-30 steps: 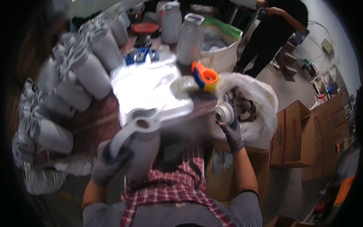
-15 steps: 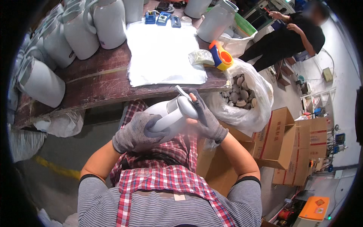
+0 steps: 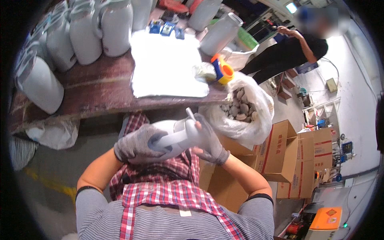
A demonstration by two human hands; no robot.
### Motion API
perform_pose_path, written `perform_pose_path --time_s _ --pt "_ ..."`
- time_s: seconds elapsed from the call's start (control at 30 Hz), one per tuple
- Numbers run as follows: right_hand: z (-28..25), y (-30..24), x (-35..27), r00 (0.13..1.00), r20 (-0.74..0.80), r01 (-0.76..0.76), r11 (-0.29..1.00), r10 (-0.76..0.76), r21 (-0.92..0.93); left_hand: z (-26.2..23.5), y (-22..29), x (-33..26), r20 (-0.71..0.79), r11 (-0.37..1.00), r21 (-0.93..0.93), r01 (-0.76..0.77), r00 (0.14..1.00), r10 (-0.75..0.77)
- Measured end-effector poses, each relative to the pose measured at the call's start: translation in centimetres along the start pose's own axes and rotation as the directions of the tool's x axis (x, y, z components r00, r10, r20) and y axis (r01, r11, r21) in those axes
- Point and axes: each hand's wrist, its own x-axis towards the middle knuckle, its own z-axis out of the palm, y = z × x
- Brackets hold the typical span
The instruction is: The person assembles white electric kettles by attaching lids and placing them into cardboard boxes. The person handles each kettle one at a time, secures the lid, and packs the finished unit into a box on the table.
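Observation:
A pale grey jug (image 3: 176, 141) lies tilted in front of my apron, just below the table's near edge. My left hand (image 3: 134, 145), in a grey work glove, is closed around the jug's handle side. My right hand (image 3: 212, 140), also gloved but with bare fingertips, wraps the jug's top end. A thin pale piece (image 3: 191, 114) sticks up from that end beside the right fingers. The jug's far side and part of its top are hidden by my hands.
The dark wooden table (image 3: 92, 94) bears several similar jugs (image 3: 116, 30), white sheets (image 3: 168, 68) and an orange-and-blue tape dispenser (image 3: 223, 70). A plastic bag of round brownish pieces (image 3: 262, 106) stands right of it. Cardboard boxes (image 3: 276, 150) sit lower right. A person (image 3: 284, 52) stands beyond.
The whole view has shifted, so the table sits slightly lower and the bag and boxes further left. Both hands keep the jug. The other person's hands have come closer together.

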Motion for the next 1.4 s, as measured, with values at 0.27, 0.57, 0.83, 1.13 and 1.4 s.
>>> perform_pose_path --time_s 0.27,0.57,0.83,1.13,1.4 --pt "-6.7 -3.1 3.2 0.662 0.459 -0.618 0.778 0.593 -0.113 -0.2 2.1 1.8 0.25 0.996 0.017 0.088 0.964 -0.089" --pt "-6.9 -4.3 4.2 0.84 0.498 -0.13 0.971 0.215 -0.199 -0.4 -2.4 0.1 0.049 0.994 0.064 -0.089 0.995 0.086" --pt "-6.2 -5.1 5.2 0.68 0.376 -0.53 0.776 0.63 -0.343 -0.3 -1.9 1.2 0.242 0.999 -0.048 -0.001 0.97 0.013" --pt "-7.3 -7.1 3.6 0.29 0.681 -0.942 0.326 0.673 0.078 -1.7 -2.4 0.2 0.158 0.979 -0.148 0.14 0.981 -0.117" --pt "-7.5 -8.2 3.3 0.811 0.179 -0.503 0.82 0.557 -0.273 -0.2 -3.9 0.4 0.186 0.986 -0.136 0.098 0.98 -0.072"
